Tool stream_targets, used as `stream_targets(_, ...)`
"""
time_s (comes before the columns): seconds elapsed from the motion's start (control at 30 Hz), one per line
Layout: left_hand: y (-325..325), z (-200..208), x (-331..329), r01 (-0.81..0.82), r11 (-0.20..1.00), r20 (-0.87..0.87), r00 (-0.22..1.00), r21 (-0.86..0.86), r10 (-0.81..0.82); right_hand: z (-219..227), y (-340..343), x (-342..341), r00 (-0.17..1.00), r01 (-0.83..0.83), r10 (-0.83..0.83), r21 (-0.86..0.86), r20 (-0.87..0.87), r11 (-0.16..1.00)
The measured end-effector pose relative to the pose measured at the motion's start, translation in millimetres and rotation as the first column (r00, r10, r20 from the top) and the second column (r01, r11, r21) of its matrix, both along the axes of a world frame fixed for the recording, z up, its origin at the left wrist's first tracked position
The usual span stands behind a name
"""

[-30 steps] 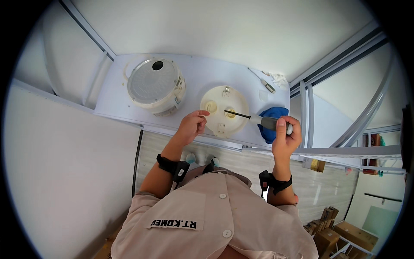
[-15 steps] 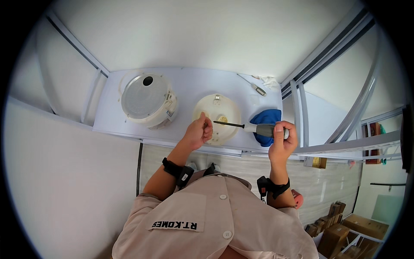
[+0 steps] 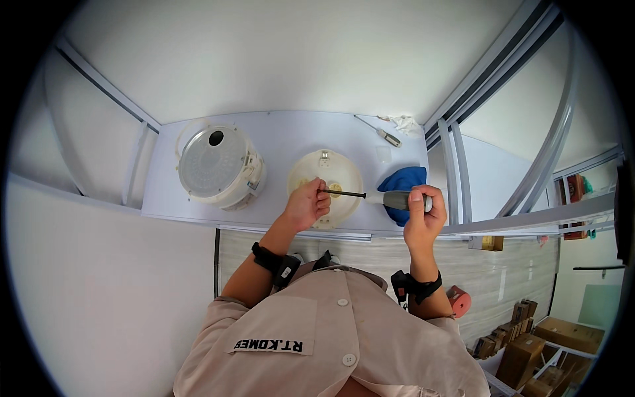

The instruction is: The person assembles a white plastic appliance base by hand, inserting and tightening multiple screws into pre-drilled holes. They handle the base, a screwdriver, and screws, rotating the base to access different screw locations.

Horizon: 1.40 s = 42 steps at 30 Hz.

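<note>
Left fingers (image 3: 316, 190) moved to screwdriver (image 3: 376, 197) tip; curled, grasp unclear; right fingers (image 3: 437, 206) clenched round its handle (image 3: 401, 200)

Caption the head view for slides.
Right hand holding grey-handled screwdriver, left hand at its tip, over round cream plastic disc.

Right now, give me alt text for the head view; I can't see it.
The person's right hand grips a grey-handled screwdriver reaching across to the left hand, over a round cream part on a white table. A round white appliance stands at left; a blue item and a second screwdriver lie at right.
</note>
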<state>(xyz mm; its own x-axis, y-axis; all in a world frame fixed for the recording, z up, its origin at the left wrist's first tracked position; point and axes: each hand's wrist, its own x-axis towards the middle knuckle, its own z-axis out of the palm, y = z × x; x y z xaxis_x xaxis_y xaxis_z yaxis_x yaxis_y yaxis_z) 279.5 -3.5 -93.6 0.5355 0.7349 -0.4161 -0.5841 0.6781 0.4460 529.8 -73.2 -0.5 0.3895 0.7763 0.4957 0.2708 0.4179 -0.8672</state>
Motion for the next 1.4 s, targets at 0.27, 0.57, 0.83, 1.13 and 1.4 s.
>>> stream_targets(0.27,3,-21,4,-0.069,0.992,0.013,0.998,0.106,0.068,-7,9,2,0.998,-0.004,0.006,-0.025,0.058,1.0)
stream_targets(0.57,3,-25,4,-0.112,0.977,0.04,0.994,0.18,0.106,-11,13,3,0.992,-0.014,0.018,-0.039,0.125,0.999)
stream_targets(0.83,1,-28,7,-0.215,0.958,0.001,0.976,0.191,0.219,-12,11,0,0.989,-0.02,0.024,-0.032,0.143,0.999)
stream_targets(1.13,-2,-19,11,-0.343,0.932,0.004,0.939,0.119,0.345,-12,8,-10,0.989,-0.028,0.031,-0.022,0.143,0.999)
stream_targets(1.4,-4,-22,3,-0.374,0.913,0.062,0.927,0.161,0.369,-11,8,-18,0.965,-0.046,0.039,0.021,0.26,0.999)
